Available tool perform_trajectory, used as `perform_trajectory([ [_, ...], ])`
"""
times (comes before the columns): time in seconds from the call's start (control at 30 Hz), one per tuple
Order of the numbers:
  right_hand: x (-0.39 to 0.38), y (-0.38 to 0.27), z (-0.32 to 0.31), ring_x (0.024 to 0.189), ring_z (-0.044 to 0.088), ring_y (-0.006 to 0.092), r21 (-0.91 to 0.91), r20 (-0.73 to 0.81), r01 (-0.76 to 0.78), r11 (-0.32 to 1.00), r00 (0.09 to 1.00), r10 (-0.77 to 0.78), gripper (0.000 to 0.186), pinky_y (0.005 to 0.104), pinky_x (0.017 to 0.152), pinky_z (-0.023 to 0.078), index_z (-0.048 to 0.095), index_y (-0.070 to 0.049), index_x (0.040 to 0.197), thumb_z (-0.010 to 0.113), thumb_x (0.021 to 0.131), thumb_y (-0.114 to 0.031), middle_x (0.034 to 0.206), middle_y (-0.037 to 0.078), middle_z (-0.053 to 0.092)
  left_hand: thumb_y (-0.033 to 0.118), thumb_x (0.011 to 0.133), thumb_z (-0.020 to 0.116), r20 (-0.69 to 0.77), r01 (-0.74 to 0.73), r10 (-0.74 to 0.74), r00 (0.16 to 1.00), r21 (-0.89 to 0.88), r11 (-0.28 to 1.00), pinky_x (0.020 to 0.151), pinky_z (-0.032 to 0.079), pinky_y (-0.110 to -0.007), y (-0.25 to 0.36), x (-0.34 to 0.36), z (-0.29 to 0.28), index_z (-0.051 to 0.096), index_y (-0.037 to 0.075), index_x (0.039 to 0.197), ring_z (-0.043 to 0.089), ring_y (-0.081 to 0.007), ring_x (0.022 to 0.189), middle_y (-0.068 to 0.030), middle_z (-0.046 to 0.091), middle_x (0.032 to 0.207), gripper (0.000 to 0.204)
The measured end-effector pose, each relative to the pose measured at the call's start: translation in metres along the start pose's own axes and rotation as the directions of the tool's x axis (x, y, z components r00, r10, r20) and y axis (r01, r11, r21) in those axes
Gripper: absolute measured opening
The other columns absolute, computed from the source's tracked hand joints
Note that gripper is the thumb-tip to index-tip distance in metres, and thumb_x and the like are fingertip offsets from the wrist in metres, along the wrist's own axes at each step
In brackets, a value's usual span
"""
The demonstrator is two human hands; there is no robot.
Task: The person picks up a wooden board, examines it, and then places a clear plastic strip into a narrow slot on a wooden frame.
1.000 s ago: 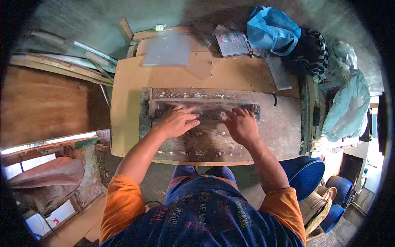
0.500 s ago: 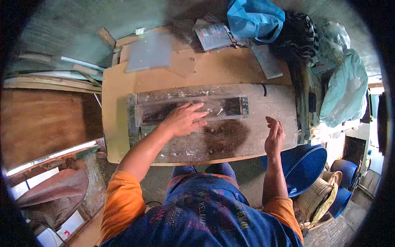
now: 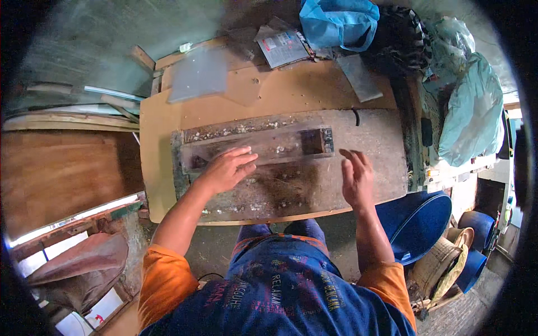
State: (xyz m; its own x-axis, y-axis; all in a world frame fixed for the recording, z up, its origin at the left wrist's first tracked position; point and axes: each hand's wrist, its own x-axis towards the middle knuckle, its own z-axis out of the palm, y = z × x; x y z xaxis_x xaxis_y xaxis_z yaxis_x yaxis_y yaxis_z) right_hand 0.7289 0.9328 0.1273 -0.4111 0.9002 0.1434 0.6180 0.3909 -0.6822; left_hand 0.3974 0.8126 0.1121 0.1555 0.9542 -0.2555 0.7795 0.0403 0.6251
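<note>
A worn wooden board [image 3: 370, 129] lies on the table, with a long narrow wooden frame [image 3: 328, 140] on top. Clear, glossy plastic film [image 3: 269, 147] stretches along the frame's slot, blurred in places. A dark part of the slot [image 3: 312, 142] shows at its right end. My left hand [image 3: 227, 171] is over the left half of the film, fingers stretched out and holding nothing I can see; whether it touches is unclear. My right hand [image 3: 357, 176] hovers just right of the frame, empty, with fingers slightly apart.
Stacked clear plastic sheets [image 3: 199, 75] lie at the far left of the tan table [image 3: 159, 168]. A printed package [image 3: 283, 47], a blue bag [image 3: 339, 25] and another plastic piece [image 3: 360, 78] are at the back. A blue tub [image 3: 417, 224] stands below right, beside a woven basket [image 3: 434, 269].
My left hand has drawn back to the left along the frame. My right hand has moved left and away from me, closer to the frame's right end. The film looks shifted over the slot.
</note>
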Motion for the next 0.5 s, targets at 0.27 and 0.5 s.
perform_trajectory([
  [0.27,0.043,-0.053,0.058,0.102,0.057,0.0342,-0.1,0.386,0.416,0.904,0.853,-0.351,0.034,0.045,0.089,0.042,0.066,-0.008,0.109,0.053,0.094,-0.035,0.106,0.015,0.063,0.047,0.096,0.048,-0.083,0.101,-0.1,0.992,0.006,0.995,0.105,0.038,-0.045,-0.009,-0.028,0.005,0.058,0.009,0.128,0.046,-0.037,0.127,-0.0202,0.05,0.137,0.051],
  [0.5,0.042,-0.044,0.071,0.096,0.06,0.0388,-0.075,0.505,0.455,0.887,0.784,-0.36,0.032,0.0477,0.086,0.043,0.066,-0.008,0.101,0.05,0.094,-0.036,0.09,0.018,0.066,0.048,0.097,0.043,-0.174,0.263,-0.229,0.958,0.204,0.943,0.101,0.039,-0.048,-0.012,-0.053,-0.007,0.056,0.011,0.13,0.051,-0.0371,0.121,-0.02,0.053,0.133,0.051],
])
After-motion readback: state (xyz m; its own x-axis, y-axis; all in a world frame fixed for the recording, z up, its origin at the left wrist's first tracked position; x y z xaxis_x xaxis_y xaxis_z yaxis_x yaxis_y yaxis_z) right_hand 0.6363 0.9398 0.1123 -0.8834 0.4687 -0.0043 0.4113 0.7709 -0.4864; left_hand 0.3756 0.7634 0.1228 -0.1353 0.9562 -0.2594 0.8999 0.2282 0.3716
